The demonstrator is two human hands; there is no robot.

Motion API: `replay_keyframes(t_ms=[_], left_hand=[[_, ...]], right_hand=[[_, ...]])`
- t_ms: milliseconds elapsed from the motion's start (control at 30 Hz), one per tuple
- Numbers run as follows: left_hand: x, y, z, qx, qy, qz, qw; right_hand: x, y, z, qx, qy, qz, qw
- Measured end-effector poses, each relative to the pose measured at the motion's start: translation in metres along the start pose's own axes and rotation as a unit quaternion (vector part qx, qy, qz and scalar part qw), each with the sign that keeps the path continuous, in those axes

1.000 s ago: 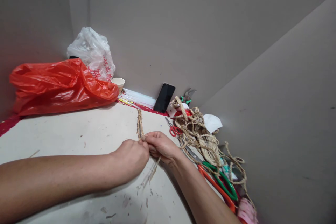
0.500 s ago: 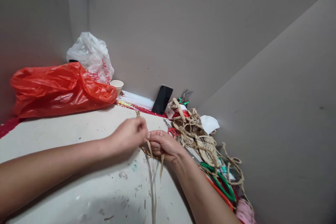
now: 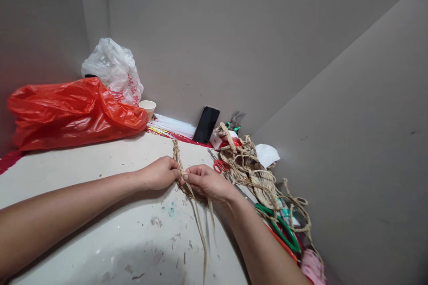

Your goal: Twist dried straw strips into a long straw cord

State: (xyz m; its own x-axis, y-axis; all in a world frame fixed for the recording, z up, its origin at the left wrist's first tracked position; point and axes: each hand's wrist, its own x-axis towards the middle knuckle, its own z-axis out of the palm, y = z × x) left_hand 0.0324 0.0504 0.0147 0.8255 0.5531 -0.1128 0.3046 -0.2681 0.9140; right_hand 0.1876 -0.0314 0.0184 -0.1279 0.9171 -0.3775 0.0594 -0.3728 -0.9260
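A narrow braided straw cord lies on the white tabletop, its far end bent into a loop. My left hand pinches the cord from the left. From the right, my right hand grips the same cord between thumb and fingers, close against the left fingertips. Loose flat straw strands trail from the right hand toward the front of the table. More of the braid runs under the right hand, where the fingers partly hide it.
Red-handled scissors and a heap of braided cord lie at the right, with green-handled shears nearer. A black phone leans on the wall. Left stand a red plastic bag, a white bag and a paper cup.
My left hand has come down from above the cord to its side, uncovering the looped far end. The loose strands have swung to the right.
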Motion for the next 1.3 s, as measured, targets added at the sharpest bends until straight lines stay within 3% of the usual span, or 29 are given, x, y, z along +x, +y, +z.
replay_keyframes(t_ms=[167,400,467,600,767,1100,1200,1300], left_hand=[[0.004,-0.007,0.000,0.006,-0.020,-0.029,0.999],[0.003,-0.007,0.007,-0.077,-0.023,-0.079,0.994],[0.003,-0.007,0.008,-0.081,-0.015,-0.081,0.993],[0.003,-0.008,0.009,-0.075,0.000,-0.079,0.994],[0.001,-0.008,0.012,-0.124,0.007,-0.072,0.990],[-0.005,-0.002,0.018,-0.185,0.023,-0.099,0.977],[-0.005,0.000,0.017,-0.185,0.023,-0.108,0.976],[-0.004,-0.001,0.016,-0.195,0.022,-0.103,0.975]], right_hand=[[-0.002,0.000,0.005,-0.177,0.058,-0.011,0.982],[-0.004,0.002,0.012,-0.363,0.128,-0.098,0.918],[-0.006,0.001,0.010,-0.380,0.128,-0.106,0.910],[-0.013,-0.006,0.004,-0.367,0.107,-0.064,0.922],[-0.018,-0.012,0.014,-0.382,0.085,-0.053,0.919],[-0.026,-0.008,0.042,-0.566,0.136,-0.072,0.810],[-0.034,-0.014,0.048,-0.545,0.066,-0.097,0.830],[-0.040,-0.023,0.047,-0.446,-0.029,-0.094,0.890]])
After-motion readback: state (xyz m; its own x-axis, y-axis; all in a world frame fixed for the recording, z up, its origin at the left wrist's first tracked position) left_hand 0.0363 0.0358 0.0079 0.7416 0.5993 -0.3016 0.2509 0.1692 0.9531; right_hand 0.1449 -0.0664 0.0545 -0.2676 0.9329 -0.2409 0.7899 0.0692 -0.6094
